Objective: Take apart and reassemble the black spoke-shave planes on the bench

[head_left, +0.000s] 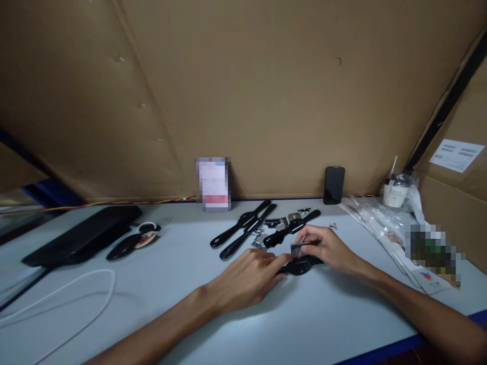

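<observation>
Both hands — left hand (249,276), right hand (327,248) — pinch black watch (302,264).

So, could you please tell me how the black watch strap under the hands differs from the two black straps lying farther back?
The black watch strap is touched by both the left hand and right hand, with a small grey metal piece on it. The two black straps lie untouched, side by side, nearer the cardboard wall. All rest on the pale table.

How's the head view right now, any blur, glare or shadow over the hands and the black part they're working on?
Head view: dim and soft overall; left hand and right hand slightly blurred; the black part between them is too dark for detail; hand shadows fall on the table; no strong glare; wide-angle bending at the edges; two patches are pixelated.
</observation>
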Action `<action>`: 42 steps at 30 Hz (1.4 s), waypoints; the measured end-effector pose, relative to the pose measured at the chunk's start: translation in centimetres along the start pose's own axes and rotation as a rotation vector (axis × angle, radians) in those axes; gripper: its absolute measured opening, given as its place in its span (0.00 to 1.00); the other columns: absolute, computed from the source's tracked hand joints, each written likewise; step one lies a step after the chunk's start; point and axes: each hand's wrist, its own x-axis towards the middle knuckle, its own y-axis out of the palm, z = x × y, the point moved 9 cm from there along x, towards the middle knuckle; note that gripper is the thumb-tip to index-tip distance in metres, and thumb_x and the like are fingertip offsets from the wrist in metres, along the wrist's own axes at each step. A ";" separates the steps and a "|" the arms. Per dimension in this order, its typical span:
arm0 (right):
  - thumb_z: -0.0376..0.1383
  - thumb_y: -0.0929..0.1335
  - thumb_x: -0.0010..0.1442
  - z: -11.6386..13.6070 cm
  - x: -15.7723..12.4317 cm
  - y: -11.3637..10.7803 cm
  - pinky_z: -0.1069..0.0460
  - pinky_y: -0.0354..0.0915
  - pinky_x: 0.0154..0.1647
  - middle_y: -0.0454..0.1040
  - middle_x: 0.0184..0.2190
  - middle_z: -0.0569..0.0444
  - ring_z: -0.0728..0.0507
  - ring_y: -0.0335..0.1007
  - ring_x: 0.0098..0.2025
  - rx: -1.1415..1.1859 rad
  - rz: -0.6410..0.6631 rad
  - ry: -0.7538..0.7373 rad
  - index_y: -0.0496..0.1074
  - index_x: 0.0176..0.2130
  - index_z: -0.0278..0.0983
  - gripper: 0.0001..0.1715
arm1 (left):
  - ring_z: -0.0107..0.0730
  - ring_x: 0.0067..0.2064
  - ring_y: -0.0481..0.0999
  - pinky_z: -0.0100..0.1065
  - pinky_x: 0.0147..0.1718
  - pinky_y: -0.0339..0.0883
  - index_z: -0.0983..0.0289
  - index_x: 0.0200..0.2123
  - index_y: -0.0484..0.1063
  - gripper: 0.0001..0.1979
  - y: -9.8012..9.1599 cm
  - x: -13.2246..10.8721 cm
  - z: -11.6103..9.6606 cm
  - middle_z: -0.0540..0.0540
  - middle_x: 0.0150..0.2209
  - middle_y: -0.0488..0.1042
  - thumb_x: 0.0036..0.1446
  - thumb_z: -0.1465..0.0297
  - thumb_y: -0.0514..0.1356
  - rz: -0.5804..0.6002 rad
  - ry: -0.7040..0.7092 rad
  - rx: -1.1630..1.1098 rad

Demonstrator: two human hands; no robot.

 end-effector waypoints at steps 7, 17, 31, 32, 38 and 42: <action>0.23 0.67 0.58 -0.1 0.1 -0.2 0.51 0.67 0.39 0.79 0.31 0.56 0.46 0.74 0.35 -0.168 -0.031 0.000 0.76 0.36 0.37 0.12 | 0.36 0.26 0.75 0.37 0.25 0.60 0.62 0.58 0.70 0.17 -0.3 -0.2 -0.5 0.52 0.28 0.75 0.74 0.71 0.47 -0.059 0.102 -0.001; 0.20 0.66 0.58 -0.5 0.0 0.3 0.51 0.67 0.39 0.82 0.34 0.53 0.46 0.75 0.35 -0.313 -0.023 -0.018 0.81 0.35 0.37 0.17 | 0.33 0.22 0.69 0.37 0.24 0.57 0.59 0.59 0.74 0.21 -0.3 -0.2 -0.5 0.51 0.25 0.72 0.74 0.73 0.46 -0.057 0.123 -0.052; 0.27 0.70 0.59 0.1 1.0 -8.7 0.47 0.65 0.45 0.81 0.38 0.49 0.40 0.74 0.41 -0.836 -0.322 -0.056 0.81 0.40 0.38 0.12 | 0.35 0.27 0.76 0.36 0.26 0.62 0.61 0.57 0.77 0.19 -0.1 0.2 0.7 0.55 0.29 0.78 0.72 0.71 0.49 -0.028 0.015 -0.268; 0.27 0.71 0.58 -0.5 1.2 -8.2 0.47 0.65 0.45 0.81 0.40 0.49 0.40 0.74 0.42 -0.810 -0.235 -0.048 0.81 0.43 0.38 0.14 | 0.35 0.27 0.76 0.36 0.26 0.62 0.60 0.57 0.77 0.19 -0.1 0.3 0.7 0.55 0.29 0.78 0.72 0.71 0.49 -0.030 0.011 -0.271; 0.29 0.74 0.55 -1.6 1.1 -5.0 0.49 0.64 0.46 0.76 0.44 0.49 0.41 0.72 0.46 -0.751 0.006 -0.074 0.80 0.46 0.39 0.17 | 0.35 0.26 0.76 0.36 0.26 0.62 0.60 0.58 0.77 0.19 -0.1 0.3 0.8 0.56 0.30 0.79 0.72 0.71 0.50 -0.025 -0.002 -0.278; 0.25 0.73 0.52 -2.1 1.3 -5.2 0.52 0.59 0.34 0.75 0.30 0.56 0.46 0.68 0.32 -0.705 -0.064 0.037 0.77 0.34 0.36 0.08 | 0.35 0.26 0.76 0.36 0.26 0.62 0.60 0.57 0.77 0.19 -0.3 0.3 0.8 0.55 0.29 0.79 0.72 0.70 0.50 -0.026 0.001 -0.271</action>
